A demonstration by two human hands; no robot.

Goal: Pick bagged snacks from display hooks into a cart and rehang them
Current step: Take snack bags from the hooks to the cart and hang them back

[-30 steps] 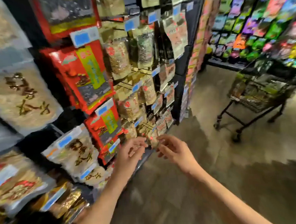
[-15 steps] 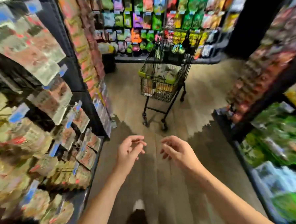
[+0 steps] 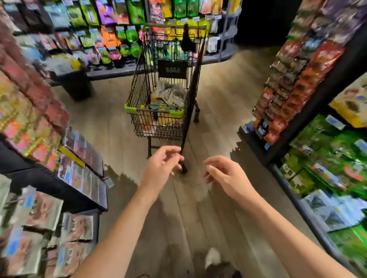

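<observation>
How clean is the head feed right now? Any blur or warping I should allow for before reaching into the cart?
Head view: the cart and both hands, left hand and right hand, read fairly sharp; the hanging snack bags at left and right edges are smeared by blur; wide-angle warping bends the shelves; the far right corner is dark; the floor shows soft shadows.

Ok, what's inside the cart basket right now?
The cart holds a loose pile of bagged snacks, pale and yellow ones showing. Whatever lies beneath the top bags is covered; labels are unreadable.

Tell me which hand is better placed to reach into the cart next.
Left, probably. The left hand is empty and overlaps the shopping cart's near corner; the right hand, also empty, sits lower and off to its side.
</observation>
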